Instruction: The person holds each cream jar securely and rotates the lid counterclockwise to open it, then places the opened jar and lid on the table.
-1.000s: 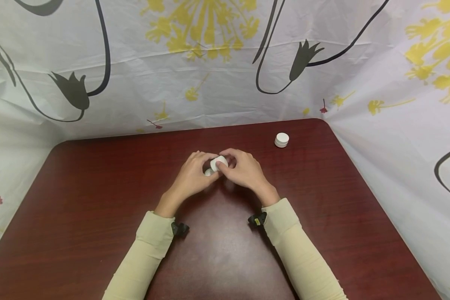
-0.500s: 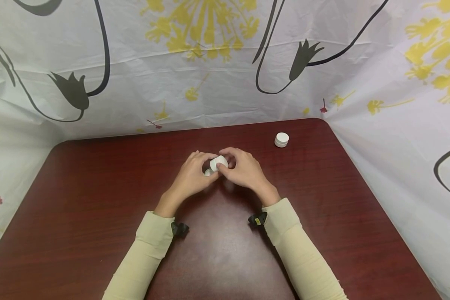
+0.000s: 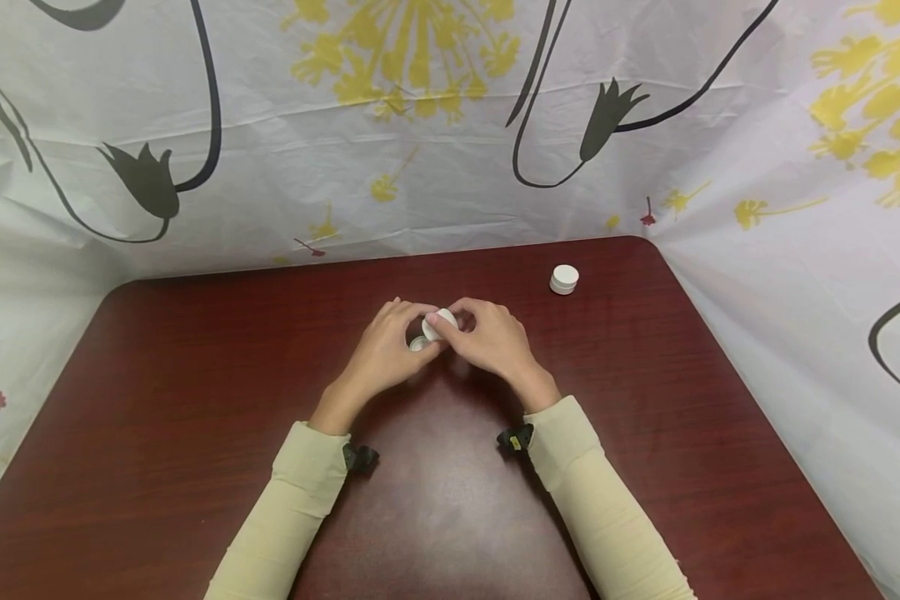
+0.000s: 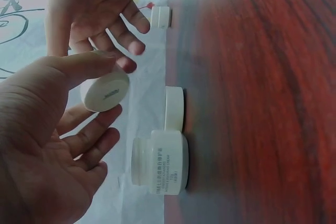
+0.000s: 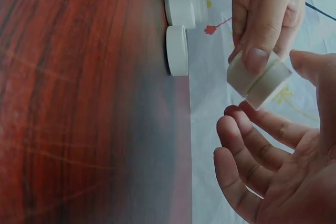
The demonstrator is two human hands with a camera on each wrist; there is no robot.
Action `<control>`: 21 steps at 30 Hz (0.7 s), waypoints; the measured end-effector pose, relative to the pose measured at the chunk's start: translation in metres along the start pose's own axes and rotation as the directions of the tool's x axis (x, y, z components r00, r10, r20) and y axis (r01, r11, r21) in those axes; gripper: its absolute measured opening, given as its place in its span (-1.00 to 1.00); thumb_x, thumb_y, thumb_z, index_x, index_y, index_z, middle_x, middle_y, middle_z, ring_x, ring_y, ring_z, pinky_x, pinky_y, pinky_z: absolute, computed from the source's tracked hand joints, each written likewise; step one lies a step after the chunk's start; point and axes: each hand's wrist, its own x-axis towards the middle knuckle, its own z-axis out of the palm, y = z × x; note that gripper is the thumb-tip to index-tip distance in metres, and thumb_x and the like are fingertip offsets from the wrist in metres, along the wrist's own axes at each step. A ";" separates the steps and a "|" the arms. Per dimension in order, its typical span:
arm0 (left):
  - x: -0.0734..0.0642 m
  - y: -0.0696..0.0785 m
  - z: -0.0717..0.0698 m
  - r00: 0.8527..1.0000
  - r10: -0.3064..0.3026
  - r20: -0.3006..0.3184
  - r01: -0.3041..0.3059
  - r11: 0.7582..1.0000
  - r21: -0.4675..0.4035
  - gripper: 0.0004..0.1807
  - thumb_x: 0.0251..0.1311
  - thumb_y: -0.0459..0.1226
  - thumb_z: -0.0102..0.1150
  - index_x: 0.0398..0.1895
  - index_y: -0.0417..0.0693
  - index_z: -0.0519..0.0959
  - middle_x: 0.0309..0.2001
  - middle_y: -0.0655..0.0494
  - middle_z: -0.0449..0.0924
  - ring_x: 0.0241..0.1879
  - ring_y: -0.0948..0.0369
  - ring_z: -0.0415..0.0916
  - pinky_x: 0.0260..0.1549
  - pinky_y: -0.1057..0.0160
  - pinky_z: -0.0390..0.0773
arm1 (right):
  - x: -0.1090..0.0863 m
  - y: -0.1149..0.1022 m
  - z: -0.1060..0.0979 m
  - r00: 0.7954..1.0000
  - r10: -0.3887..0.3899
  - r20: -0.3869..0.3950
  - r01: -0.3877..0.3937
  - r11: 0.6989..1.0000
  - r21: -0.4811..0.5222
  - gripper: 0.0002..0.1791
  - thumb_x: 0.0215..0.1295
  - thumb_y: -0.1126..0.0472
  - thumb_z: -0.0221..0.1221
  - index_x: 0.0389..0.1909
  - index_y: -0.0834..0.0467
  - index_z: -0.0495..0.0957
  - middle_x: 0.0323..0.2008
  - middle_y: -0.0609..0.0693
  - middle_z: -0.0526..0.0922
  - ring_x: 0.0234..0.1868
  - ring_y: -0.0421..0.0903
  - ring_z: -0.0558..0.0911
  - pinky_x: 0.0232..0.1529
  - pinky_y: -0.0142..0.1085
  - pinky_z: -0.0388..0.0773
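Note:
Above the table, my left hand (image 3: 390, 350) grips a small white jar (image 5: 242, 77) by its body, thumb on one side. The jar is tilted; its base with small print faces the left wrist camera. A white lid (image 5: 269, 85) sits at its other end. My right hand (image 3: 487, 337) has its thumb and index finger around that lid; the right wrist view shows the index fingertip at its edge and the thumb tip very near. Below stands an open-topped white jar (image 4: 170, 166) with printed text, and a loose white lid (image 4: 175, 108) lies beside it.
A second lidded white jar (image 3: 564, 280) stands near the back right of the dark red wooden table (image 3: 195, 375). A patterned white sheet (image 3: 450, 167) hangs behind the table and along its sides.
My right thumb has shifted up and left across the held jar, and the jar has turned slightly. The left hand and the things on the table keep their places.

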 end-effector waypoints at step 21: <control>0.002 -0.002 0.003 0.999 0.030 -0.020 -0.030 0.999 0.014 -0.54 0.21 -0.24 0.46 0.16 -0.21 0.70 0.10 -0.07 0.79 0.26 -0.06 0.62 0.65 -0.11 0.15 | 0.000 0.002 -0.002 0.996 -0.084 0.035 0.083 0.996 0.010 -0.62 0.34 -0.10 0.33 0.08 -0.03 0.72 -0.21 -0.01 0.74 -0.21 -0.09 0.66 -0.20 -0.14 0.56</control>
